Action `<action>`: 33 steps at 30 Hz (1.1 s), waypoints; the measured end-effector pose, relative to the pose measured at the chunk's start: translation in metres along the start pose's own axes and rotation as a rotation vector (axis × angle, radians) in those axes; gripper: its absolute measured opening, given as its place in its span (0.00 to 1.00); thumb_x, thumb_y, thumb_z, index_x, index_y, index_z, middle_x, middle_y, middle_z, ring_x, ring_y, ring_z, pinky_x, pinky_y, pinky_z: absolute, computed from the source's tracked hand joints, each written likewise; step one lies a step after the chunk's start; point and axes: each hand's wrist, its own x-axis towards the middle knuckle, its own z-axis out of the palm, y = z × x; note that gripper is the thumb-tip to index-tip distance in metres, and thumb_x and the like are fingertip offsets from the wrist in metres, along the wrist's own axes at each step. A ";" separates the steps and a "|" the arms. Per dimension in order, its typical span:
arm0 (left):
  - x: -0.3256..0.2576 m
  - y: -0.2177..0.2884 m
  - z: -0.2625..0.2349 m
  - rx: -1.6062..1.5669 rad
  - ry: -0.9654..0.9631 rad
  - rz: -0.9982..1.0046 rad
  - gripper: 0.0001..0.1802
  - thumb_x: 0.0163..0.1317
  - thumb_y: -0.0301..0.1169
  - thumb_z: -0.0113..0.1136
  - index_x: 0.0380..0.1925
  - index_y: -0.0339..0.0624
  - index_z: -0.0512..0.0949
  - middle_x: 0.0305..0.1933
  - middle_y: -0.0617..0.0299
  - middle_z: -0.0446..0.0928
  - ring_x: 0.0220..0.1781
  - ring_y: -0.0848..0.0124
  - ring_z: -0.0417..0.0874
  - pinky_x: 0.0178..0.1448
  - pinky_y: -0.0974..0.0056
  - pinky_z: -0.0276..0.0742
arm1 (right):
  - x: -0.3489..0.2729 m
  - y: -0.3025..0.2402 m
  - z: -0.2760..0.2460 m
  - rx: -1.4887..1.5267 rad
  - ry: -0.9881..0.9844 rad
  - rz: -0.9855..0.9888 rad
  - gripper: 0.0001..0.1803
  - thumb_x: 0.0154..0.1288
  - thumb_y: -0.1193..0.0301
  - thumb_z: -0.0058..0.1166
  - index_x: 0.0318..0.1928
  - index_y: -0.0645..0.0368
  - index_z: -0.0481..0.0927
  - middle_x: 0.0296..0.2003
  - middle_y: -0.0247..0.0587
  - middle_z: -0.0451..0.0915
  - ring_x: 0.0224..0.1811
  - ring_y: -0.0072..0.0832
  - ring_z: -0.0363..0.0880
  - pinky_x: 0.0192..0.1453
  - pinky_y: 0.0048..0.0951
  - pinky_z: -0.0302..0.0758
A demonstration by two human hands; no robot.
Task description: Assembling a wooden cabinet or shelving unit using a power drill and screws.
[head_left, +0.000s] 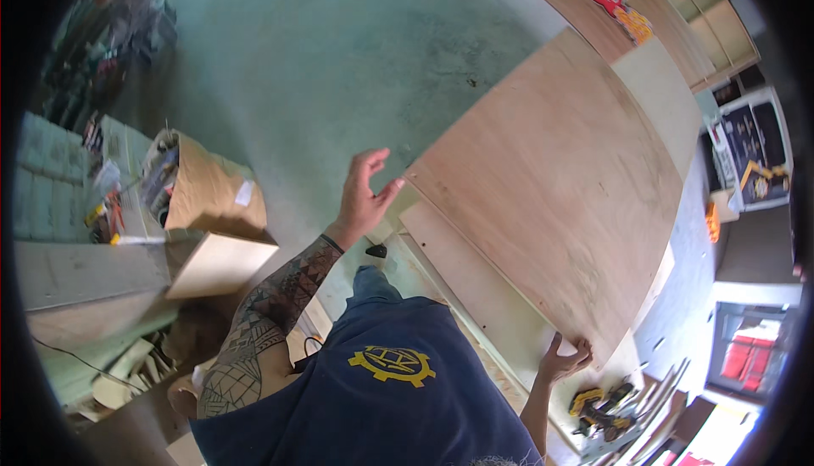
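A large plywood sheet (551, 186) lies tilted across the right half of the view, over a pale wooden board (458, 262). My left hand (363, 201) is raised beside the sheet's left corner. Its fingers are spread, and the thumb tip is at or very near that corner; I cannot tell if they touch. Lower right, my right hand (563, 361) grips the sheet's near corner, fingers curled over the edge. Dark holes or marks show along the pale board. A yellow and black power drill (602, 411) rests just beyond my right hand.
At left stands a brown paper sack (212, 186) near a pale wood panel (225, 265) and a grey bench (93, 275). Wood strips (661, 424) are stacked at lower right. A wooden panel with a red cartoon sticker (619, 8) is at the far right. Offcuts (127, 373) lie lower left.
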 end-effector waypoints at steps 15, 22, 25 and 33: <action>-0.021 -0.040 0.017 -0.744 -0.141 -0.389 0.25 0.71 0.20 0.68 0.65 0.36 0.73 0.63 0.54 0.79 0.65 0.66 0.85 0.72 0.58 0.85 | 0.009 -0.017 -0.003 -0.179 -0.207 -0.057 0.29 0.76 0.58 0.64 0.63 0.65 0.67 0.53 0.59 0.71 0.57 0.58 0.72 0.61 0.59 0.72; -0.020 -0.027 0.024 -0.834 -0.009 -0.526 0.19 0.71 0.19 0.68 0.60 0.34 0.80 0.55 0.57 0.81 0.58 0.70 0.87 0.66 0.61 0.89 | 0.002 -0.013 0.005 -0.209 -0.161 -0.047 0.31 0.78 0.58 0.62 0.65 0.66 0.63 0.55 0.63 0.69 0.63 0.63 0.70 0.67 0.64 0.70; -0.020 -0.030 0.027 -0.696 -0.082 -0.407 0.17 0.72 0.18 0.66 0.59 0.33 0.81 0.56 0.57 0.81 0.60 0.70 0.87 0.67 0.62 0.88 | -0.002 -0.012 0.006 -0.217 -0.127 -0.069 0.31 0.77 0.60 0.63 0.64 0.70 0.63 0.56 0.64 0.70 0.66 0.65 0.71 0.72 0.65 0.70; -0.014 -0.032 0.019 -0.624 -0.089 -0.404 0.14 0.70 0.17 0.68 0.55 0.32 0.85 0.50 0.57 0.84 0.53 0.71 0.89 0.62 0.65 0.91 | -0.009 -0.008 0.023 -0.299 -0.023 -0.185 0.32 0.82 0.58 0.57 0.65 0.73 0.59 0.55 0.65 0.69 0.64 0.67 0.71 0.73 0.69 0.72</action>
